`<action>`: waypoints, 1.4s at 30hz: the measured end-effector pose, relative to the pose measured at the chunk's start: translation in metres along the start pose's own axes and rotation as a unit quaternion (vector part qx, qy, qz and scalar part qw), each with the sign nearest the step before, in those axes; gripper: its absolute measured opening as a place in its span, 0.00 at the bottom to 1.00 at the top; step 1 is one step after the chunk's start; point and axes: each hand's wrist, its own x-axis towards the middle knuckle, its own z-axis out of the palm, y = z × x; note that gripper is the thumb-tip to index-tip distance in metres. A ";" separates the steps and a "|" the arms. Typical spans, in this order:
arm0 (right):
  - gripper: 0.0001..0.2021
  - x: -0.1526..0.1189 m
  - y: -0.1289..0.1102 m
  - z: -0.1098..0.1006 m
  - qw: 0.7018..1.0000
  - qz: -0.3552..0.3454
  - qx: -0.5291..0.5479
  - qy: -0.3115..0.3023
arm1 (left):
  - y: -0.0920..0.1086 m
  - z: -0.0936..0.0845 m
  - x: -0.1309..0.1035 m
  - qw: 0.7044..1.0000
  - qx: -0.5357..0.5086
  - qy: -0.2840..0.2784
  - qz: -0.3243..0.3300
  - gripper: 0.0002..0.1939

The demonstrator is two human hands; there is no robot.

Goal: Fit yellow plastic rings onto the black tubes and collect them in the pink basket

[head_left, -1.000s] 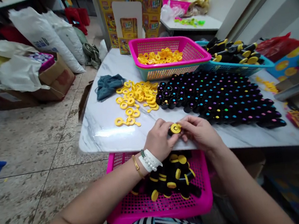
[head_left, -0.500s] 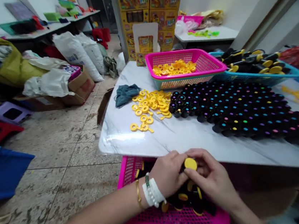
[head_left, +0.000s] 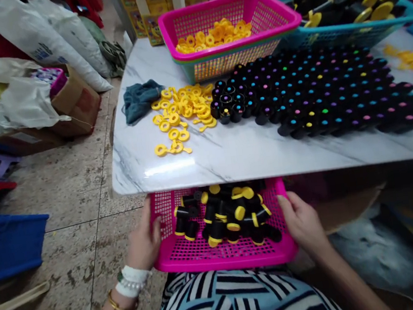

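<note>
A pink plastic basket (head_left: 226, 259) sits at my lap, its far part under the table's front edge. Inside lie several short black cylinders with yellow caps (head_left: 217, 218). My left hand (head_left: 145, 239) grips the basket's left rim, with the thumb on the inner side. On the right rim, my right hand (head_left: 301, 216) is closed the same way, its fingers partly hidden behind the wall. On the table above, many black cylinders (head_left: 318, 92) with coloured dots on top stand packed in rows. Beside them is a loose pile of yellow ring-shaped pieces (head_left: 182, 108).
The white marbled table (head_left: 230, 164) crosses in front of me. Its back holds another pink basket (head_left: 226, 3) of yellow rings and a blue basket (head_left: 342, 35) of black and yellow parts. A dark blue cloth (head_left: 140, 100) lies at left. A blue bin (head_left: 11, 247) stands on the floor.
Both hands have let go of the yellow-capped piece and moved apart to the two sides of the lap basket. The view has tilted downward.
</note>
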 end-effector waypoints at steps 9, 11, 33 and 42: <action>0.20 0.004 0.024 0.012 0.999 -0.016 -0.015 -0.025 | 0.027 -0.010 -0.029 0.996 0.064 0.026 0.051 0.33; 0.20 0.001 0.034 0.009 0.999 -0.019 -0.024 -0.037 | 0.030 -0.012 -0.041 0.996 0.065 0.017 0.064 0.34; 0.10 0.012 -0.038 -0.023 0.931 -0.340 -0.076 0.108 | 0.159 -0.005 0.106 0.926 -0.047 0.062 0.370 0.13; 0.24 0.083 -0.106 0.026 0.865 -0.469 -0.169 0.060 | 0.184 -0.011 0.166 0.930 -0.298 0.014 0.216 0.06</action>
